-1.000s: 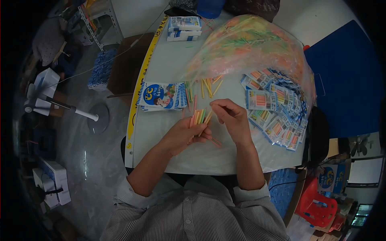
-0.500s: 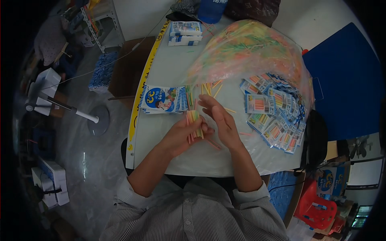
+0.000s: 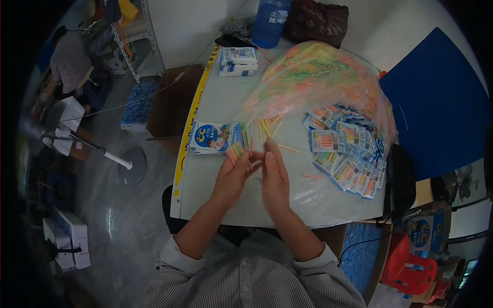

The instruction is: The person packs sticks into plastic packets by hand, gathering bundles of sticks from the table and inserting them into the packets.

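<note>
My left hand [image 3: 229, 180] is closed around a small bundle of thin coloured sticks [image 3: 235, 152], pink, yellow and green, which show above the thumb. Beside it my right hand [image 3: 275, 179] holds nothing I can see; its fingers are stretched out and their tips come close to the left fingertips. Just beyond the hands, loose yellow sticks [image 3: 267, 127] and a few green and pink ones lie on the table. A stack of blue-and-white printed packets [image 3: 213, 137] lies to the left of them.
A large clear bag full of coloured sticks [image 3: 323, 72] covers the table's back right. Several filled packets [image 3: 343, 146] are heaped at the right, near a blue panel [image 3: 436, 102]. Two packet stacks [image 3: 239, 60] sit at the back left. A fan [image 3: 115, 156] stands on the floor.
The bundle in my left hand has tilted left and its lower ends have gone behind the fingers. My right hand has moved left and lower, closer to the left hand. The camera view has shifted slightly.
</note>
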The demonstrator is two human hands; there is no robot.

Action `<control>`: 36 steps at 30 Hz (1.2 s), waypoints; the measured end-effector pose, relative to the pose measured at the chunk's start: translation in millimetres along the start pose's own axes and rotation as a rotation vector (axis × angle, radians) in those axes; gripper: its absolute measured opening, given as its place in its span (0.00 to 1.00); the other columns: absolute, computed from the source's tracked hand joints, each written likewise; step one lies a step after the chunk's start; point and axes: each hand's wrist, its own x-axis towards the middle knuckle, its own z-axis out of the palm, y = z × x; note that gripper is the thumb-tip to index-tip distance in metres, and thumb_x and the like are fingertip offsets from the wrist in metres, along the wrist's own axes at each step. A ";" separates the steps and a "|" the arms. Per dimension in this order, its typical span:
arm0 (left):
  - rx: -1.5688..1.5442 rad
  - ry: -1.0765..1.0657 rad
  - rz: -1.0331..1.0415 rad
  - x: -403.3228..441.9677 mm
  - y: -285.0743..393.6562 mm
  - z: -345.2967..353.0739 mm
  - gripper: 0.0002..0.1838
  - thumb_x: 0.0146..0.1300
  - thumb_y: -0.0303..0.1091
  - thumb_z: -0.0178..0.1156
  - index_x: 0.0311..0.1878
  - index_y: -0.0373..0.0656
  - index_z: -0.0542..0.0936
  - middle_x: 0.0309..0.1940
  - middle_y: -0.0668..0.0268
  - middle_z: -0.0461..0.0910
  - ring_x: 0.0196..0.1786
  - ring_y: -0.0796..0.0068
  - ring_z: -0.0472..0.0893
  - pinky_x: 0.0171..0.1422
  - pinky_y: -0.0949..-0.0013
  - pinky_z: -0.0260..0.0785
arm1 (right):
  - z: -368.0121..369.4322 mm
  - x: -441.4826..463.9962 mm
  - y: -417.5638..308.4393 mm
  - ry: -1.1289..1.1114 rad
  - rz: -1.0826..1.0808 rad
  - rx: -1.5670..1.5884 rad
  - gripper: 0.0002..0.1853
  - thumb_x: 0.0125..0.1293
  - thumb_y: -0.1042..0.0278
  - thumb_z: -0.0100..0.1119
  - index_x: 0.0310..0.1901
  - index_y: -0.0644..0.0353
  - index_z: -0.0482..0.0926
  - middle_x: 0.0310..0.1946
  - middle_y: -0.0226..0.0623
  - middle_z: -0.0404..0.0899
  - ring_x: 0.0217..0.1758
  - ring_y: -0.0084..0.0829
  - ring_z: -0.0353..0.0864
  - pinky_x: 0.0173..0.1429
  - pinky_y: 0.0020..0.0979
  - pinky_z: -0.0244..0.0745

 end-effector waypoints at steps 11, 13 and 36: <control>0.030 -0.455 -0.467 -13.5 5.4 -10.7 0.08 0.63 0.34 0.47 0.42 0.41 0.69 0.30 0.67 0.72 0.30 0.81 0.72 0.29 0.80 0.64 | -26.1 13.6 -36.0 -0.717 0.370 0.043 0.14 0.66 0.61 0.41 0.40 0.63 0.71 0.38 0.39 0.75 0.25 0.17 0.72 0.28 0.17 0.69; 0.288 -0.285 -0.321 -14.0 15.1 2.7 0.11 0.61 0.34 0.51 0.44 0.40 0.70 0.33 0.65 0.74 0.34 0.77 0.74 0.35 0.77 0.67 | -24.1 19.1 -33.4 -0.598 0.315 -0.026 0.13 0.66 0.61 0.42 0.36 0.63 0.71 0.35 0.38 0.75 0.24 0.17 0.71 0.25 0.17 0.68; 1.583 0.074 0.806 30.9 33.3 -55.2 0.08 0.47 0.23 0.59 0.33 0.41 0.77 0.32 0.63 0.77 0.36 0.67 0.76 0.42 0.67 0.67 | -45.1 43.6 -2.1 -0.024 -0.169 -0.289 0.06 0.62 0.68 0.50 0.29 0.59 0.69 0.17 0.18 0.61 0.18 0.09 0.55 0.21 0.14 0.53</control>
